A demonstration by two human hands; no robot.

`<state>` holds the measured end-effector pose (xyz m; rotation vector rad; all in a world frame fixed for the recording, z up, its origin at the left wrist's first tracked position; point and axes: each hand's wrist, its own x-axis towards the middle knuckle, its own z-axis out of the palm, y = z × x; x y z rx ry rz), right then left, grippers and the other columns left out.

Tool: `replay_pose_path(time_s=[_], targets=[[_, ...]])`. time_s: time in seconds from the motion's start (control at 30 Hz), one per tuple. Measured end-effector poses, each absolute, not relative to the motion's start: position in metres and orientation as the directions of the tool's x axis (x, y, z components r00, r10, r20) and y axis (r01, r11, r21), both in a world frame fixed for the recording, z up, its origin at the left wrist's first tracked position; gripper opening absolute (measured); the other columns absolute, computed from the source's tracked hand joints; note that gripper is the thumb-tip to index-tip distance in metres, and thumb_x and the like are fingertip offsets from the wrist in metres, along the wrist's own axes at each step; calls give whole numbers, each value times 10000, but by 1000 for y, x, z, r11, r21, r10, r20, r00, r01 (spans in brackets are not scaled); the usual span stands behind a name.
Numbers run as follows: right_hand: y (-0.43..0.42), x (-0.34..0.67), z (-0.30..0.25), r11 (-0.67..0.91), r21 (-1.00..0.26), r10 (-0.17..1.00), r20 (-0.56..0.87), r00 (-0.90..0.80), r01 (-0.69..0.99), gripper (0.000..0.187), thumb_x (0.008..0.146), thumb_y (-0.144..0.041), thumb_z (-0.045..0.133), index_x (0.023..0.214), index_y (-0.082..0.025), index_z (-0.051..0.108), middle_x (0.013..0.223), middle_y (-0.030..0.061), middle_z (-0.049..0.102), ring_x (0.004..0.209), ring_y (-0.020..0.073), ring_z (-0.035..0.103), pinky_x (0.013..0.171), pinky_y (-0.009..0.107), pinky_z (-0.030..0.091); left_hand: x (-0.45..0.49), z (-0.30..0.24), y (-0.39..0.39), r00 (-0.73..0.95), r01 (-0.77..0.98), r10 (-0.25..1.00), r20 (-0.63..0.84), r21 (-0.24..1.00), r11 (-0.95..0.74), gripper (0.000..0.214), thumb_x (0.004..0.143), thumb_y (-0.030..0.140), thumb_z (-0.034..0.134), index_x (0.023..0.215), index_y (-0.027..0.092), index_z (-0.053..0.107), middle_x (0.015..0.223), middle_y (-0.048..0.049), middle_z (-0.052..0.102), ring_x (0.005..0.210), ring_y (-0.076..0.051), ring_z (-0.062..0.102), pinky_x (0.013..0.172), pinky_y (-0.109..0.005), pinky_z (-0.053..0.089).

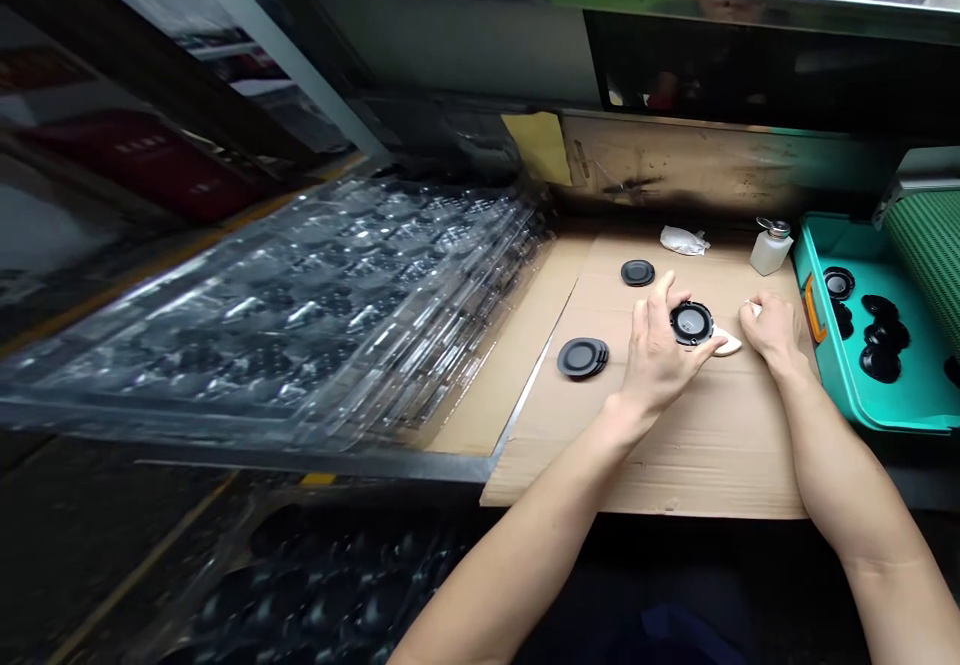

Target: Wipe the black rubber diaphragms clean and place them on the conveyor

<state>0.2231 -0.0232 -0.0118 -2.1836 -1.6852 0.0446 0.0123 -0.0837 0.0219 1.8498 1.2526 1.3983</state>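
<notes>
My left hand [660, 345] grips a round black part [691, 323] by its edge, its lighter grey centre facing me. Behind the fingers of that hand a pale, flat piece [726, 342] rests on the cardboard. To its right, my right hand [771, 323] is closed in a pinch, with a small white bit showing at the fingertips that I cannot make out. A short stack of black discs [582, 357] lies left of my left hand, and another black disc [637, 272] sits farther back.
A teal bin [832, 385] with several black parts stands at the right, beside a green mat [934, 255]. A small dispenser bottle [770, 248] and crumpled white wad [684, 240] are at the back. Stacked clear plastic trays [300, 295] fill the left. Cardboard [675, 475] covers the work surface.
</notes>
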Motion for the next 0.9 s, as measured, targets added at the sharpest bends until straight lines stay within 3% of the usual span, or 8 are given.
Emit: replay_pose_path(time_s=[0.3,0.4,0.5,0.57,0.63,0.77,0.9], targets=[[-23,222,-14,-214,-353,935,194,295,911,309,940,-325,532,1089,-196,770,1068,148,768,933,282,677,764,341,425,22,25,-94,-18,291,860,510,826,-484,868,724,462,918,1446,246,486,1407,-176,609,1384,-334,547,1182,-476,431],[-23,222,-14,-212,-367,937,188,295,906,298,936,-314,535,1081,-199,769,1074,147,766,935,283,678,762,342,424,18,25,-85,25,336,861,509,807,-486,664,811,496,836,1351,216,568,1403,-178,617,1353,-320,567,1128,-442,471],[-23,222,-15,-221,-373,938,173,301,901,299,935,-314,530,1084,-202,765,1076,144,765,936,280,683,750,338,421,-5,25,-50,32,339,896,443,839,-426,382,993,533,573,1130,189,663,1245,-158,699,1118,-265,680,947,-373,549],[-24,221,-17,-216,-370,940,172,296,904,300,938,-311,522,1080,-200,762,1074,144,766,934,277,688,740,336,417,-27,25,-14,-51,333,938,342,891,-307,455,1050,555,409,986,175,649,980,-120,728,800,-195,686,731,-307,547],[-25,220,-18,-201,-370,942,181,282,907,292,938,-301,516,1067,-201,759,1077,140,768,933,275,693,728,335,413,-47,25,25,-112,401,961,253,896,-189,473,1054,562,384,907,176,615,784,-59,674,603,-147,597,590,-266,472],[-26,218,-21,-192,-395,942,181,281,898,255,937,-275,526,1040,-210,749,1108,127,768,947,258,697,722,322,415,-67,19,84,-65,683,978,198,724,-101,322,1024,495,521,909,196,560,712,-19,653,586,-148,566,636,-275,431],[-26,217,-22,-199,-397,946,159,281,896,249,951,-274,519,1052,-208,737,1145,115,758,983,245,697,748,308,434,-62,6,107,6,879,996,92,474,-49,316,1048,455,446,887,205,551,908,-122,729,877,-242,660,808,-318,448]])
